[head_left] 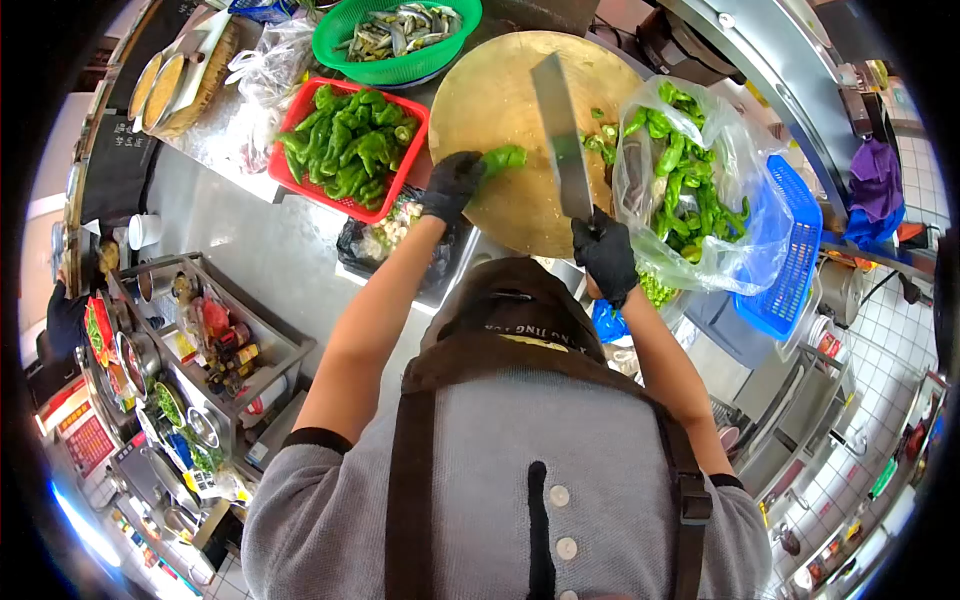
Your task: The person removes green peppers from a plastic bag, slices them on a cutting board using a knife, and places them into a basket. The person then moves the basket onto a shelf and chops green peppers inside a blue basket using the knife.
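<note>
My left hand (452, 187), in a black glove, is closed on a green pepper (504, 160) at the left part of the round wooden chopping board (485, 85). My right hand (604, 258), gloved in black too, grips the handle of a cleaver (562, 130). Its broad blade lies across the board, to the right of the pepper and apart from it. Cut pepper pieces (602, 143) are at the board's right edge. Beside that edge, a clear plastic bag (633, 185) contains many cut green peppers (690, 180).
Whole green peppers (350, 145) fill a red basket (322, 193) left of the board. Behind it, small fish (400, 32) lie in a green colander (335, 62). A black bag (435, 265) with scraps is near my left wrist. A blue basket (795, 250) stands at right.
</note>
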Demonstrator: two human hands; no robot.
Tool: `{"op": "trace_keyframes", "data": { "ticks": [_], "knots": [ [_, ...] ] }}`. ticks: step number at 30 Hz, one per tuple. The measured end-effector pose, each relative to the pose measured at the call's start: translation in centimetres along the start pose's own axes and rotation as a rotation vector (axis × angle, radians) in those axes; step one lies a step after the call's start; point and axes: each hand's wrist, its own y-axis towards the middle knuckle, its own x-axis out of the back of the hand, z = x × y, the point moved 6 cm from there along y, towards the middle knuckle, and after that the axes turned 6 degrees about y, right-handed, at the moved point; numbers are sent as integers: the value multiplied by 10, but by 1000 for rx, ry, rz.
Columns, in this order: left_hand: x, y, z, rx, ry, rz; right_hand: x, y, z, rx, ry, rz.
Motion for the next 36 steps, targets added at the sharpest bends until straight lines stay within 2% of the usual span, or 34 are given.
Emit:
{"op": "trace_keyframes", "data": {
  "ticks": [2,5,6,9,13,14,18,21,22,23,25,27,28,31,33,35,36],
  "knots": [
    [13,-13,-28,-224,292,-241,4,-17,35,19,-71,20],
    [6,-29,-20,-138,440,-283,-30,-19,27,40,-140,265],
    [8,-33,-19,-180,349,-323,-37,-21,31,6,-110,252],
    [3,-27,-6,-98,272,-230,-48,-21,46,67,-205,174],
    [-1,-23,0,-75,316,-211,-73,-9,32,20,-329,199],
    [0,-22,-1,-59,330,-210,-92,-2,18,92,-458,335],
    [2,-21,5,52,404,-102,-102,1,20,10,-489,291],
    [19,-41,29,-129,123,-245,-62,-18,58,-50,-175,86],
    [28,-47,37,-105,36,-248,-57,-19,53,27,-271,84],
    [36,-60,47,-73,-47,-241,-48,-29,50,156,-149,39],
    [62,-89,41,-28,-192,-254,-26,-54,74,271,384,121],
    [78,-108,47,97,-310,-251,-5,-76,97,267,300,100],
    [85,-115,52,101,-266,-260,0,-84,110,470,-102,-92],
    [88,-128,63,110,-469,-256,-38,-83,39,334,-564,-166],
    [93,-131,37,78,-379,-286,-88,-66,-43,119,-816,76],
    [92,-128,31,127,-339,-258,-86,-72,-28,144,-726,9],
    [99,-123,9,52,-65,-205,-79,-69,-14,165,-726,-21]
  ]
}}
